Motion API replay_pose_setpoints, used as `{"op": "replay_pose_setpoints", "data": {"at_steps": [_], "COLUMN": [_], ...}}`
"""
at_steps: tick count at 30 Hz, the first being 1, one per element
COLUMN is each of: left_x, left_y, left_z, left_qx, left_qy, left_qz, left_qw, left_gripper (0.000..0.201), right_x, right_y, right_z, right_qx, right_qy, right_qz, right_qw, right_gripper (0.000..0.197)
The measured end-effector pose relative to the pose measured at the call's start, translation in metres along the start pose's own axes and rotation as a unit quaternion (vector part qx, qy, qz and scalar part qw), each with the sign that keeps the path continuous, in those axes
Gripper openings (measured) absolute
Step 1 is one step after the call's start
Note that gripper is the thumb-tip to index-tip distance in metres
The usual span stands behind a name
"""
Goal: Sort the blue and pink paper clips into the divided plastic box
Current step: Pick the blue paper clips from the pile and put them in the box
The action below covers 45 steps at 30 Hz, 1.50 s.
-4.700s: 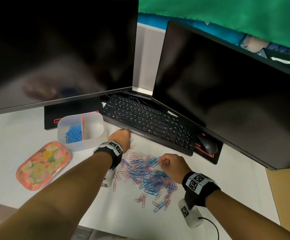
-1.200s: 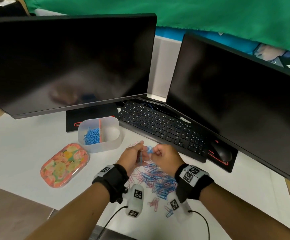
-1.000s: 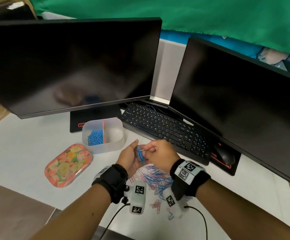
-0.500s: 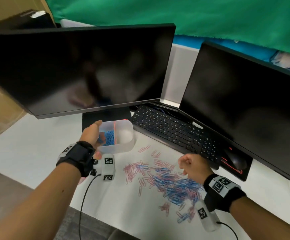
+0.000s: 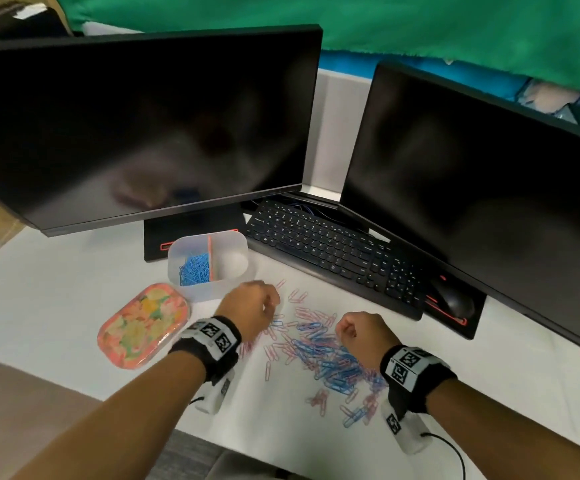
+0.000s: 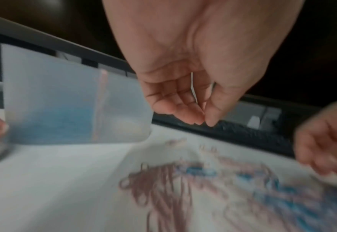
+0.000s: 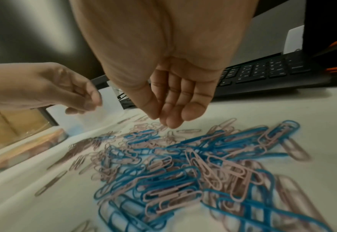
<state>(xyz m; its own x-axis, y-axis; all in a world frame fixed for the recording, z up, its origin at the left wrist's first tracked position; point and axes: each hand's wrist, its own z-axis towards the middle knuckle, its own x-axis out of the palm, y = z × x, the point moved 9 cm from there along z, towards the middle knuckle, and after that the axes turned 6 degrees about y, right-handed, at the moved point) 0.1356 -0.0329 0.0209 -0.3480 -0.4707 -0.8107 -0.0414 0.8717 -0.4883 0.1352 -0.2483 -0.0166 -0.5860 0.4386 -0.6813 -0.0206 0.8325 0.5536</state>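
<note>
The divided translucent box [image 5: 216, 289] stands in front of the left monitor. Blue clips [image 5: 195, 270] fill its left compartment; the right compartment looks empty. A mixed pile of blue and pink paper clips [image 5: 319, 355] lies spread on the white desk, sharp in the right wrist view [image 7: 183, 164]. My left hand [image 5: 269, 299] hovers at the pile's far left edge, just right of the box. Its fingers are loosely curved with the thumb near the fingertips [image 6: 202, 121] and hold nothing. My right hand [image 5: 345, 332] hangs over the pile's right part, fingers relaxed and empty [image 7: 163, 120].
A floral pink lid [image 5: 145, 325] lies left of the pile, near the box. A black keyboard [image 5: 333, 247] and a mouse [image 5: 453, 301] sit behind the clips under two dark monitors [image 5: 143, 116]. The desk's front edge runs just below my wrists.
Half a second ago my left hand was at the box's left compartment; it has come back to the pile with nothing in it. My right hand stayed over the pile.
</note>
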Motion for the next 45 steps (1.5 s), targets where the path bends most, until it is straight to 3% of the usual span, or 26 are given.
{"op": "replay_pose_setpoints", "data": {"at_steps": [4,12,18,28,34,37,40,45], "left_x": [0.043,0.049,0.038,0.042,0.052,0.061,0.071,0.078], "left_y": [0.003,0.009,0.016,0.026,0.022,0.02,0.01,-0.004], "left_z": [0.008,0.013,0.007,0.002,0.006,0.008,0.009,0.01], "left_qx": [-0.004,-0.027,-0.032,-0.068,-0.082,-0.112,-0.125,-0.13], "left_qy": [0.074,0.069,0.002,-0.004,0.019,0.027,0.049,0.074], "left_qz": [0.103,0.153,0.044,-0.099,-0.179,-0.308,-0.436,-0.5], "left_qw": [0.992,0.985,0.999,0.993,0.98,0.944,0.89,0.853], "left_gripper": [0.024,0.02,0.011,0.012,0.026,0.028,0.032,0.041], "right_x": [0.009,0.032,0.037,0.04,0.025,0.021,0.025,0.022], "right_y": [0.018,0.05,0.047,0.035,0.024,0.016,0.011,0.017], "right_z": [0.008,0.032,0.041,0.04,0.033,0.032,0.027,0.015], "right_qx": [-0.028,-0.097,-0.087,-0.059,-0.034,0.0,0.041,0.052], "right_qy": [-0.002,0.038,0.063,0.095,0.083,0.085,0.106,0.097], "right_qz": [-0.044,-0.138,-0.152,-0.152,-0.027,0.072,0.218,0.4], "right_qw": [0.999,0.985,0.983,0.982,0.996,0.994,0.969,0.91], "right_gripper": [0.02,0.038,0.037,0.031,0.03,0.032,0.025,0.028]}}
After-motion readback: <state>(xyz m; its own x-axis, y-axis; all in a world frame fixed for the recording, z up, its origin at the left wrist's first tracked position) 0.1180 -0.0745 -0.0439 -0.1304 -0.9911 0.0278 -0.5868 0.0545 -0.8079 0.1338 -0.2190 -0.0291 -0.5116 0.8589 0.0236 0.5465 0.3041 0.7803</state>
